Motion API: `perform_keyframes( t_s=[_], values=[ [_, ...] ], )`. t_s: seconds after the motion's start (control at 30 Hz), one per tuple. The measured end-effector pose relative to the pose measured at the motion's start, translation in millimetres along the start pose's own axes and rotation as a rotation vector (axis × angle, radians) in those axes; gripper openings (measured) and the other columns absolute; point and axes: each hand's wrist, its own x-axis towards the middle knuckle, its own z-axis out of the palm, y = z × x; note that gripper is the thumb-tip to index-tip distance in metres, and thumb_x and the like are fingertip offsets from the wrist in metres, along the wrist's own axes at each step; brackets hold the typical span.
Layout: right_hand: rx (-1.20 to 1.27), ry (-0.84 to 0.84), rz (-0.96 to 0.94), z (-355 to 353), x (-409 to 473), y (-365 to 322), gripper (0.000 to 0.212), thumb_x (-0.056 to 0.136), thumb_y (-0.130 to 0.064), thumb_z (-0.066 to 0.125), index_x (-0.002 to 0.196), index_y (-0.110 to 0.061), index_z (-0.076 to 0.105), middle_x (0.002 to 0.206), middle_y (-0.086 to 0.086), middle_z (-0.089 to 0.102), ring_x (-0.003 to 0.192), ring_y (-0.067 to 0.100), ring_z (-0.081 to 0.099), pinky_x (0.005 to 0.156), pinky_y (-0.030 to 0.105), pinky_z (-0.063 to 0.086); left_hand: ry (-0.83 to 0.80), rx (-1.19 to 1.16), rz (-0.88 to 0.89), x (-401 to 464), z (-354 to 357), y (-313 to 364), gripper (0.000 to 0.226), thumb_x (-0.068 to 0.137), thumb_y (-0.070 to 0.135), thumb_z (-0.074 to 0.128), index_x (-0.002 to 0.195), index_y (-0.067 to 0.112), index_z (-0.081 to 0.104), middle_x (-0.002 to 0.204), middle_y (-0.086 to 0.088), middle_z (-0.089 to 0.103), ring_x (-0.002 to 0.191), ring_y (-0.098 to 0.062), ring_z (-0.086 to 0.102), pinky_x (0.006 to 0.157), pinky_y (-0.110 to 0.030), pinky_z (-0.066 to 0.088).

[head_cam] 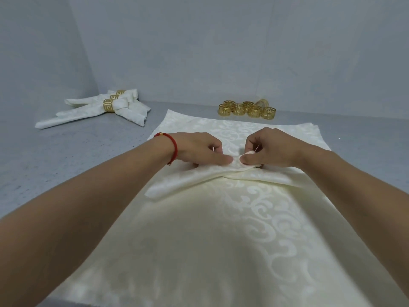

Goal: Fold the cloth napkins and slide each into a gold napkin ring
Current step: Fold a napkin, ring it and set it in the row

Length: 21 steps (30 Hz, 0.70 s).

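Flat napkin stack (221, 251) cut off below, both hands' fingers (223, 160) pinching folded napkin (199, 176), fingertips partly hidden

Bare forearms; a red cord bracelet (174, 144) circles the left wrist.

Both hands — the left hand (199, 149) and the right hand (272, 147) — meet at the middle of the folded napkin (199, 178), blocking the centre. Behind them to the right, the cluster of gold rings (246, 109) stands before the wall. Far left, the finished napkins (99, 108) occupy the corner — bare grey table (77, 156) lies between.
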Motion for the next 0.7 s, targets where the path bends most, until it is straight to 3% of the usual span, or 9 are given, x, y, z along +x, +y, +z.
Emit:
perform_keyframes(
  t_s=[0.1,0.2,0.3,0.4,0.5,0.6,0.7],
  values=[
    [-0.093,0.081,-0.093,0.0,-7.7,-5.9,0.017,0.084,-0.036,0.079,0.087,-0.026,0.066,0.087,-0.014,0.069,0.075,0.003,0.067,0.069,0.025,0.047,0.074,0.128,0.05,2.8,5.4,3.9,0.027,0.086,0.057,0.064,0.081,0.031,0.057,0.089,0.009,0.06,0.079,-0.014,0.056,0.07,-0.028,0.045],
    [-0.251,0.215,-0.351,3.9,-21.1,-11.1,0.021,0.089,-0.045,0.071,0.103,-0.032,0.067,0.103,-0.015,0.065,0.098,0.01,0.061,0.081,0.032,0.049,0.079,0.121,0.052,3.8,6.5,3.2,0.024,0.087,0.05,0.066,0.08,0.029,0.057,0.085,0.009,0.059,0.075,-0.011,0.054,0.067,-0.027,0.043],
    [-0.455,0.066,-0.465,12.3,-29.3,-13.6,0.043,0.09,-0.064,0.052,0.119,-0.034,0.061,0.112,-0.01,0.065,0.103,0.015,0.059,0.085,0.037,0.052,0.057,0.082,0.034,2.8,4.4,2.7,0.023,0.088,0.046,0.065,0.082,0.025,0.058,0.08,0.009,0.058,0.071,-0.012,0.053,0.067,-0.027,0.043],
    [-0.567,0.032,-0.483,18.2,-24.7,-6.0,0.032,0.1,-0.044,0.052,0.128,-0.029,0.054,0.114,-0.003,0.065,0.1,0.024,0.062,0.081,0.043,0.054,0.043,0.074,0.018,2.2,0.4,5.3,0.024,0.09,0.046,0.063,0.084,0.023,0.058,0.078,0.009,0.055,0.069,-0.012,0.051,0.065,-0.026,0.04],
    [-0.474,0.055,-0.457,16.6,-16.4,-7.0,0.023,0.101,-0.028,0.054,0.124,-0.028,0.059,0.101,-0.002,0.069,0.091,0.023,0.063,0.077,0.043,0.054,0.072,0.085,0.003,4.0,1.3,6.4,0.023,0.09,0.047,0.063,0.091,0.025,0.058,0.087,0.009,0.058,0.078,-0.013,0.055,0.07,-0.029,0.044],
    [-0.369,0.044,-0.409,12.2,-6.3,-12.4,0.018,0.095,-0.018,0.061,0.111,-0.024,0.069,0.086,-0.003,0.072,0.08,0.019,0.062,0.076,0.04,0.051,0.264,0.124,0.113,7.0,10.8,4.8,0.021,0.088,0.041,0.067,0.105,0.032,0.059,0.101,0.007,0.059,0.092,-0.015,0.056,0.087,-0.038,0.048],
    [-0.231,0.042,-0.322,5.3,2.5,-12.4,0.016,0.091,-0.017,0.067,0.102,-0.024,0.077,0.094,-0.004,0.073,0.085,0.015,0.067,0.081,0.04,0.055,0.462,0.11,0.268,4.0,22.7,5.0,0.011,0.09,0.027,0.069,0.098,0.023,0.073,0.098,0.005,0.067,0.09,-0.014,0.06,0.084,-0.037,0.05]
  ],
)
